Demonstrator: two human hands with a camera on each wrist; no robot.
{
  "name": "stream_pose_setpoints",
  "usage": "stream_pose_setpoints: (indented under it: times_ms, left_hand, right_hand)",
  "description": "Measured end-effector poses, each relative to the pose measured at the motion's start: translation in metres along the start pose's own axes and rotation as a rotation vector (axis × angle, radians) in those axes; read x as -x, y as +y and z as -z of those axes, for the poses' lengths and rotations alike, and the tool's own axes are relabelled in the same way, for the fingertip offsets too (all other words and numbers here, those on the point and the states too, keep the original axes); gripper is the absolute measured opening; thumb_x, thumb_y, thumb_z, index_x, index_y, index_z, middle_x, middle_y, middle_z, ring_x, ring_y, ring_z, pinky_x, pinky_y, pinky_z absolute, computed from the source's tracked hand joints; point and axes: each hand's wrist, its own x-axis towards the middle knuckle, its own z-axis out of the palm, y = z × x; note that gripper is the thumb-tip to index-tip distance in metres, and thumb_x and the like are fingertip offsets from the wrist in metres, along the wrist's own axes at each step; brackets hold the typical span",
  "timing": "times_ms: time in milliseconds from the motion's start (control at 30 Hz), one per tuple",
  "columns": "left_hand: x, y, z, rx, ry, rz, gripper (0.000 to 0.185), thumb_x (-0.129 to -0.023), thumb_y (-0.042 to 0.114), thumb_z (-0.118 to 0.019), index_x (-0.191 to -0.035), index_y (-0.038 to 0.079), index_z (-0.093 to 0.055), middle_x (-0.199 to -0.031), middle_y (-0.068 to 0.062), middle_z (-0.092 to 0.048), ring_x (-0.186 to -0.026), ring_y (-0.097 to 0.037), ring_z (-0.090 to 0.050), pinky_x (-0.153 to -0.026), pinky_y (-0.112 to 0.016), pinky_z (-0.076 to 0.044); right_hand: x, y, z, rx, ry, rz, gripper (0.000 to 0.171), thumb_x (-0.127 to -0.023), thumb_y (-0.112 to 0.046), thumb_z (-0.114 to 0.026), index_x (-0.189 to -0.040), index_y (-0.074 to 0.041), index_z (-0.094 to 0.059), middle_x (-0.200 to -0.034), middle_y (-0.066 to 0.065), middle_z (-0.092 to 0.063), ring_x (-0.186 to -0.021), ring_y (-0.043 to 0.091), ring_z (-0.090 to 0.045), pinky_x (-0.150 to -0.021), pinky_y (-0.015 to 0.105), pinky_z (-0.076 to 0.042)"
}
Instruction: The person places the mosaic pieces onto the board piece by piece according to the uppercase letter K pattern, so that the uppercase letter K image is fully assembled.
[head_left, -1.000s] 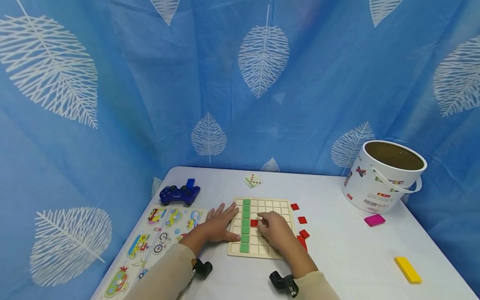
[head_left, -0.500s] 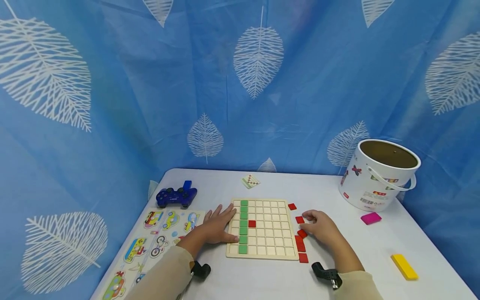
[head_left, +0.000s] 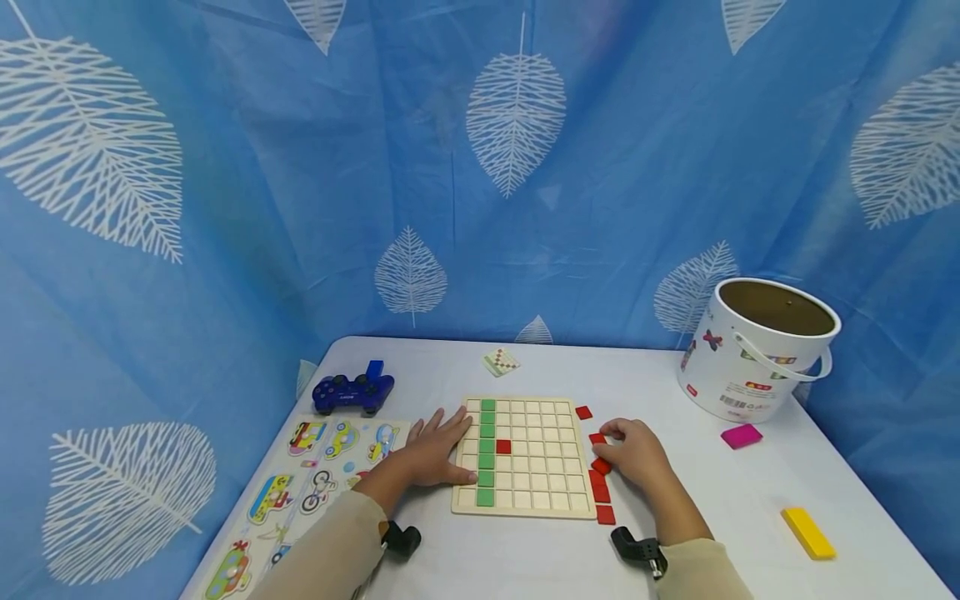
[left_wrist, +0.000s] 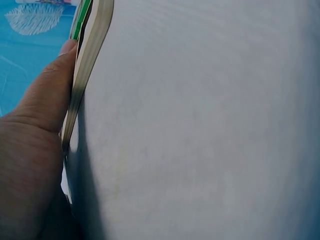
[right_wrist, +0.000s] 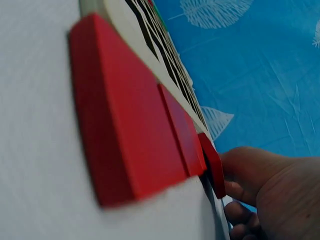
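Note:
My left hand [head_left: 435,454] lies spread along the left edge of a pale wooden grid board [head_left: 534,512], its thumb and fingertips pressing on the rim. Green tiles [head_left: 487,444] fill one column of the board, and a single red tile [head_left: 503,447] sits just right of them. Beyond the board's right edge, my right hand [head_left: 637,454] pinches among loose red tiles with curled thumb and index finger. In the right wrist view its thumb [right_wrist: 245,162] is right against a turned red tile [right_wrist: 212,165]; I cannot tell exactly which tile it grips.
More red tiles [head_left: 599,486] lie beside the board. A picture puzzle board [head_left: 258,467] and blue game controller [head_left: 352,393] are left. A patterned card [head_left: 501,362] lies behind; a white bucket [head_left: 738,375], magenta block [head_left: 742,436] and yellow block [head_left: 808,533] are right.
My right hand has left the board, where the red tile stays, and moved right to the loose tiles, then slightly left onto them. My left hand has stayed on the board's edge.

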Motion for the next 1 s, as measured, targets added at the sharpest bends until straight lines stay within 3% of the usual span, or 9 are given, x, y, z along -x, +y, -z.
stream_pose_setpoints:
  times_ms: [200, 333, 533, 700, 1000]
  left_hand:
    - [-0.001, -0.001, -0.001, -0.009, 0.006, -0.012, 0.112, -0.082, 0.075, -0.074, -0.169, 0.025, -0.023, -0.178, 0.005, -0.009, -0.164, -0.036, 0.001, -0.127, -0.066, 0.000]
    - [0.000, -0.001, 0.000, 0.001, 0.002, 0.000, 0.113, -0.081, 0.074, -0.075, -0.168, 0.024, -0.025, -0.178, 0.004, -0.010, -0.164, -0.037, 0.001, -0.127, -0.066, 0.000]
    - [0.000, -0.001, -0.001, -0.002, 0.005, 0.004, 0.113, -0.081, 0.074, -0.075, -0.168, 0.025, -0.025, -0.178, 0.004, -0.010, -0.164, -0.036, 0.001, -0.127, -0.066, 0.000]
    - [-0.001, 0.001, -0.001, 0.002, 0.004, 0.002, 0.112, -0.081, 0.075, -0.075, -0.168, 0.025, -0.024, -0.178, 0.004, -0.011, -0.164, -0.036, 0.000, -0.128, -0.066, 0.000]
    - [-0.002, 0.001, 0.000, -0.003, 0.004, 0.013, 0.113, -0.080, 0.075, -0.075, -0.168, 0.026, -0.025, -0.178, 0.004, -0.011, -0.164, -0.036, 0.001, -0.128, -0.065, 0.001]
  right_hand:
    - [0.001, -0.010, -0.003, -0.076, 0.026, -0.068, 0.040, -0.092, -0.025, -0.078, -0.122, -0.001, -0.067, -0.117, 0.019, -0.067, -0.103, 0.031, -0.060, -0.087, 0.046, -0.058]
    - [0.003, -0.037, -0.018, -0.144, 0.023, -0.022, 0.040, -0.094, -0.023, -0.076, -0.127, -0.003, -0.066, -0.116, 0.014, -0.068, -0.103, 0.028, -0.062, -0.081, 0.040, -0.060]
    - [-0.001, -0.081, -0.053, -0.164, -0.027, 0.178, 0.034, -0.092, -0.011, -0.075, -0.126, -0.007, -0.071, -0.112, 0.006, -0.070, -0.098, 0.020, -0.064, -0.085, 0.041, -0.058]
    - [-0.006, -0.095, -0.070, -0.119, -0.030, 0.187, 0.038, -0.088, -0.005, -0.074, -0.125, -0.013, -0.069, -0.109, 0.001, -0.069, -0.097, 0.019, -0.060, -0.087, 0.040, -0.054]
    - [-0.008, -0.096, -0.081, -0.064, -0.023, 0.197, 0.027, -0.092, -0.005, -0.071, -0.111, -0.021, -0.081, -0.123, 0.006, -0.067, -0.116, 0.026, -0.060, -0.104, 0.050, -0.052]
